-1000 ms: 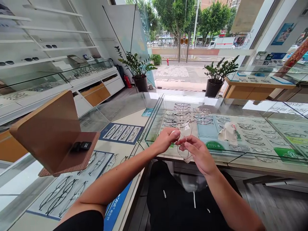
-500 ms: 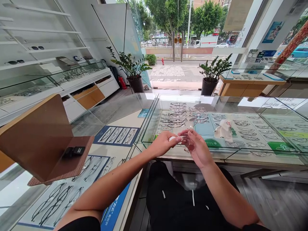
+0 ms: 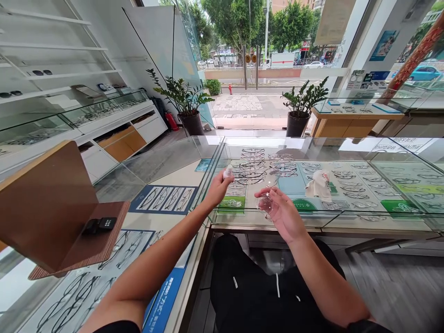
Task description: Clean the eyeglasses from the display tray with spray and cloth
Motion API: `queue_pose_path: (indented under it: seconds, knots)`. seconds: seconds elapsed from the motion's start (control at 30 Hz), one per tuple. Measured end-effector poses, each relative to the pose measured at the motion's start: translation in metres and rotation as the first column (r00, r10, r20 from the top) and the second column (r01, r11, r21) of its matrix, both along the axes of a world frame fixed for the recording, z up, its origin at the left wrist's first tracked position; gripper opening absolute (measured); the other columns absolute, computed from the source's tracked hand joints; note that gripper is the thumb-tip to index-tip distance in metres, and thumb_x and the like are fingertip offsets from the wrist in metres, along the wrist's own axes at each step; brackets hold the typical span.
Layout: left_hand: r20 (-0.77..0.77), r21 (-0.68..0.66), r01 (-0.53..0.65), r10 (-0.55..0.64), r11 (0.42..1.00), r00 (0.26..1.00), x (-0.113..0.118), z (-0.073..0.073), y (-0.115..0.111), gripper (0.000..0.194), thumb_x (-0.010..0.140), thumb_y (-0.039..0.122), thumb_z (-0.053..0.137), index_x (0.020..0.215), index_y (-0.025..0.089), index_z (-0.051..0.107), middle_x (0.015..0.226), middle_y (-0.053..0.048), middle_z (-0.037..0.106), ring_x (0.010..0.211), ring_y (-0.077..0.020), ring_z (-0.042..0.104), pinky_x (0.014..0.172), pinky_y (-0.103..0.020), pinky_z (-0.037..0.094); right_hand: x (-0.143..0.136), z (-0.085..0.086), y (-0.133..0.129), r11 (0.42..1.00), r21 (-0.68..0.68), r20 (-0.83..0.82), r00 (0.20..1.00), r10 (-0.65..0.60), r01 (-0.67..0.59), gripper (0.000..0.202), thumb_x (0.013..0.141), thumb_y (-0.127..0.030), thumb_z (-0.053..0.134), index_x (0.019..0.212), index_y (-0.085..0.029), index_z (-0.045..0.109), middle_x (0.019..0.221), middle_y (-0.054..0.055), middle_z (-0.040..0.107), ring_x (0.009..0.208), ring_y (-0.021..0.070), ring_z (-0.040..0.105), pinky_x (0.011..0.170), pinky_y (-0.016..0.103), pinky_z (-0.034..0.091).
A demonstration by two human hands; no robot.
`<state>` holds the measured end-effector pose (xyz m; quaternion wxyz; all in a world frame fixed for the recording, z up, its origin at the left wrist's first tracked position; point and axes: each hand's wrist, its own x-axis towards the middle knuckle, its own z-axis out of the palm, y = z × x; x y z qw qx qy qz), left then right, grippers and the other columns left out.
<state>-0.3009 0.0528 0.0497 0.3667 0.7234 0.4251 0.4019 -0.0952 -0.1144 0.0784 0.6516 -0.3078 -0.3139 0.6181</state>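
My left hand [image 3: 216, 191] is closed around a small white bottle [image 3: 228, 173] with a narrow top, held upright over the glass counter [image 3: 239, 218]. My right hand [image 3: 285, 212] pinches a pair of thin-rimmed eyeglasses [image 3: 265, 203] in front of me. One clear round lens faces left, with what look like droplets on it; the rest of the frame is partly hidden by my fingers. A gap separates the bottle from the eyeglasses. On the counter beyond my right hand lies a crumpled whitish cloth [image 3: 318, 186].
Rows of eyeglass frames [image 3: 253, 171] fill the display beneath the glass. A brown stand [image 3: 52, 208] with a small black keypad-like object [image 3: 107, 224] sits on the left counter. Potted plants [image 3: 192, 111] flank the glass door ahead.
My left hand has moved away from my right, up and to the left, carrying the bottle. My right hand still holds the eyeglasses in nearly the same place. The view has shifted slightly.
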Motion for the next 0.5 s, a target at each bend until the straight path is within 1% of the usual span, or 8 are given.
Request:
queue_pose_path:
  seconds: [0.03, 0.07, 0.1, 0.17, 0.23, 0.3, 0.4, 0.5]
  knots:
    - [-0.013, 0.007, -0.075, 0.075, 0.997, 0.997, -0.005, -0.008, 0.01, 0.028, 0.092, 0.048, 0.056, 0.098, 0.021, 0.06, 0.09, -0.004, 0.064, 0.084, -0.0202, 0.056, 0.081, -0.034, 0.046, 0.001, 0.0, 0.0, 1.0, 0.003, 0.001, 1.0, -0.001, 0.001, 0.024, 0.094, -0.046, 0.081, 0.1, -0.024, 0.08, 0.108, 0.005, 0.078, 0.082, 0.0142, 0.062, 0.081, 0.028, 0.054]
    - [-0.035, 0.013, -0.138, 0.138, 0.99, 0.99, -0.01, -0.016, 0.019, 0.028, 0.092, 0.046, 0.057, 0.104, 0.02, 0.06, 0.095, -0.004, 0.065, 0.087, -0.0207, 0.058, 0.083, -0.034, 0.047, 0.003, 0.0, -0.001, 1.0, 0.007, 0.007, 1.0, -0.006, 0.006, 0.024, 0.094, -0.046, 0.08, 0.1, -0.024, 0.08, 0.107, 0.004, 0.078, 0.083, 0.0144, 0.062, 0.082, 0.028, 0.054]
    - [-0.061, 0.026, -0.18, 0.181, 0.983, 0.982, -0.015, -0.022, 0.027, 0.031, 0.092, 0.046, 0.057, 0.109, 0.02, 0.06, 0.098, -0.005, 0.066, 0.088, -0.0211, 0.059, 0.085, -0.035, 0.048, 0.004, 0.0, -0.002, 1.0, 0.011, 0.016, 1.0, -0.017, 0.017, 0.023, 0.094, -0.046, 0.08, 0.1, -0.024, 0.08, 0.106, 0.004, 0.078, 0.084, 0.0148, 0.062, 0.082, 0.029, 0.054]
    - [-0.113, 0.071, -0.214, 0.221, 0.974, 0.969, -0.023, -0.032, 0.038, 0.036, 0.094, 0.049, 0.058, 0.114, 0.019, 0.062, 0.105, -0.007, 0.069, 0.091, -0.022, 0.061, 0.087, -0.035, 0.048, 0.009, 0.001, -0.003, 0.998, 0.026, 0.04, 0.998, -0.05, 0.049, 0.023, 0.094, -0.046, 0.08, 0.1, -0.024, 0.08, 0.105, 0.005, 0.079, 0.084, 0.0157, 0.063, 0.082, 0.03, 0.053]
    - [-0.166, 0.12, -0.233, 0.251, 0.965, 0.954, -0.03, -0.038, 0.044, 0.038, 0.095, 0.051, 0.06, 0.114, 0.019, 0.065, 0.107, -0.008, 0.072, 0.093, -0.0234, 0.062, 0.088, -0.036, 0.048, 0.016, 0.001, -0.005, 0.996, 0.042, 0.057, 0.995, -0.085, 0.083, 0.022, 0.095, -0.046, 0.079, 0.099, -0.024, 0.08, 0.105, 0.005, 0.079, 0.085, 0.0162, 0.063, 0.082, 0.03, 0.053]
    - [-0.207, 0.141, -0.258, 0.284, 0.956, 0.936, -0.035, -0.041, 0.047, 0.038, 0.094, 0.051, 0.061, 0.114, 0.019, 0.067, 0.108, -0.008, 0.075, 0.095, -0.0253, 0.064, 0.089, -0.037, 0.047, 0.025, 0.0, -0.008, 0.992, 0.052, 0.068, 0.99, -0.12, 0.116, 0.021, 0.095, -0.045, 0.079, 0.099, -0.024, 0.08, 0.106, 0.005, 0.079, 0.086, 0.0164, 0.064, 0.083, 0.031, 0.053]
    - [-0.231, 0.127, -0.274, 0.297, 0.953, 0.926, -0.039, -0.045, 0.05, 0.039, 0.092, 0.05, 0.063, 0.117, 0.02, 0.069, 0.114, -0.009, 0.078, 0.1, -0.028, 0.067, 0.091, -0.038, 0.048, 0.043, -0.001, -0.014, 0.981, 0.058, 0.082, 0.978, -0.19, 0.186, 0.021, 0.096, -0.046, 0.078, 0.099, -0.025, 0.079, 0.108, 0.005, 0.079, 0.085, 0.0167, 0.065, 0.084, 0.032, 0.054]
    - [-0.237, 0.1, -0.285, 0.301, 0.953, 0.924, -0.04, -0.05, 0.054, 0.041, 0.091, 0.049, 0.063, 0.119, 0.02, 0.068, 0.118, -0.01, 0.078, 0.104, -0.0285, 0.069, 0.094, -0.038, 0.05, 0.065, -0.002, -0.023, 0.958, 0.06, 0.089, 0.954, -0.285, 0.281, 0.02, 0.095, -0.046, 0.078, 0.1, -0.026, 0.08, 0.108, 0.004, 0.079, 0.084, 0.0169, 0.064, 0.083, 0.033, 0.054]
